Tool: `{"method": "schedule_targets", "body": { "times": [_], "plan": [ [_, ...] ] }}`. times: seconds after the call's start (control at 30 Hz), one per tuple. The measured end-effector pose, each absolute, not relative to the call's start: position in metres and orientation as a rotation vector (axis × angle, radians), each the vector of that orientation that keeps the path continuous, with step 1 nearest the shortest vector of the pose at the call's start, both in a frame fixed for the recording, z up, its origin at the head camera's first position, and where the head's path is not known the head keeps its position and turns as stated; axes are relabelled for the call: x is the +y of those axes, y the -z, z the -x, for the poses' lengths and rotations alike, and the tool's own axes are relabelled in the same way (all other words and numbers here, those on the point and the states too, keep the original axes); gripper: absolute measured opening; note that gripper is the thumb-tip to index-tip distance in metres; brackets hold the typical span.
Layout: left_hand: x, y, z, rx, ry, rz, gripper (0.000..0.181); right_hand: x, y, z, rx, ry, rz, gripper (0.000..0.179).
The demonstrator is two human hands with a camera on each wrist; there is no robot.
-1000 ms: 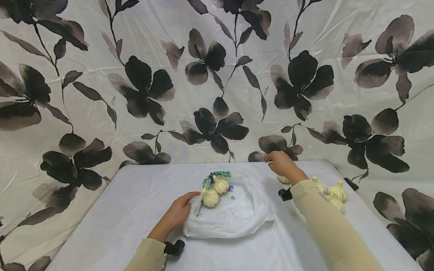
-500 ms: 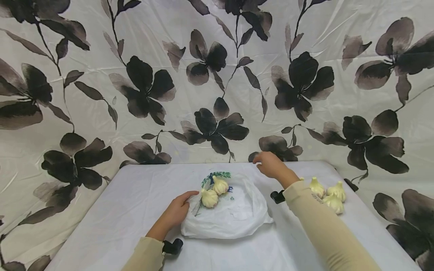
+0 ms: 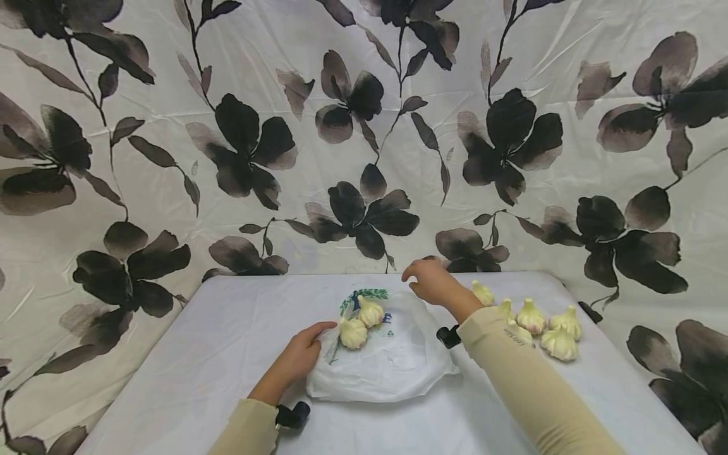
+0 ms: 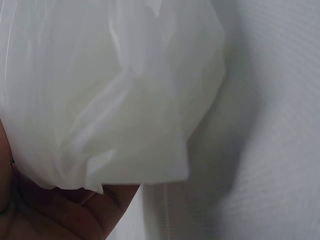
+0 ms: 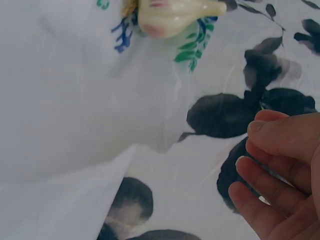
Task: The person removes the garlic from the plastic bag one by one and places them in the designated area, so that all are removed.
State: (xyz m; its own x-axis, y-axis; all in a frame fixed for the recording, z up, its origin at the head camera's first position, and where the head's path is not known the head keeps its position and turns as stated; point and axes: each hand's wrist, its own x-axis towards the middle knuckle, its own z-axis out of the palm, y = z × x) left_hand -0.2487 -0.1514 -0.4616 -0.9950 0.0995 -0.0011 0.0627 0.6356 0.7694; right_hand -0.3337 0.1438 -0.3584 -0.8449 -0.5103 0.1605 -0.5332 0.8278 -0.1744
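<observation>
A white plastic bag (image 3: pixel 387 382) with green and blue print lies with its mouth spread on the table. Two garlic bulbs, one nearer (image 3: pixel 352 333) and one farther (image 3: pixel 371 311), rest in its left part. My left hand (image 3: pixel 298 355) holds the bag's left rim; in the left wrist view the film (image 4: pixel 125 120) hides most of that hand's fingers. Beyond the bag's far right edge hovers my right hand (image 3: pixel 433 283). Its fingers are loosely bent with nothing between them, as the right wrist view shows the hand (image 5: pixel 285 175) near a garlic bulb (image 5: pixel 167 17).
Several more garlic bulbs (image 3: pixel 531 318) lie in a group at the right of the white-covered table (image 3: pixel 188 366), partly behind the right sleeve (image 3: pixel 529 373). One bulb (image 3: pixel 482 294) sits farther back. A flower-patterned cloth (image 3: pixel 364 145) hangs behind the table.
My right hand has moved left from near the garlic group to the bag's far right edge, uncovering more bulbs. The left hand stays at the bag's rim, and two bulbs remain inside.
</observation>
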Motion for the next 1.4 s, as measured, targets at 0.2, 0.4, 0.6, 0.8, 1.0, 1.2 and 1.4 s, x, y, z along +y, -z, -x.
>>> {"method": "schedule_targets", "body": {
  "times": [0.2,0.4,0.6,0.8,1.0,1.2,1.4],
  "plan": [
    [-0.151,0.461,0.248,2.797,-1.326,-0.154,0.048,0.128,0.36,0.329,-2.915,-0.372,-0.884,0.022],
    [-0.151,0.462,0.249,2.797,-1.329,-0.145,0.048,0.114,0.367,0.328,-2.895,-0.413,-0.95,0.023],
    [-0.15,0.463,0.249,2.798,-1.325,-0.143,0.048,0.099,0.371,0.325,-2.88,-0.484,-0.999,0.022],
    [-0.151,0.46,0.247,2.8,-1.322,-0.152,0.047,0.087,0.376,0.322,-2.881,-0.507,-1.026,0.023],
    [-0.152,0.461,0.247,2.809,-1.314,-0.184,0.047,0.076,0.384,0.319,-2.87,-0.562,-1.094,0.024],
    [-0.155,0.465,0.248,2.817,-1.324,-0.208,0.047,0.062,0.391,0.315,-2.862,-0.621,-1.162,0.025],
    [-0.156,0.465,0.247,2.82,-1.336,-0.216,0.047,0.052,0.397,0.314,-2.847,-0.623,-1.205,0.027]
  ]
}}
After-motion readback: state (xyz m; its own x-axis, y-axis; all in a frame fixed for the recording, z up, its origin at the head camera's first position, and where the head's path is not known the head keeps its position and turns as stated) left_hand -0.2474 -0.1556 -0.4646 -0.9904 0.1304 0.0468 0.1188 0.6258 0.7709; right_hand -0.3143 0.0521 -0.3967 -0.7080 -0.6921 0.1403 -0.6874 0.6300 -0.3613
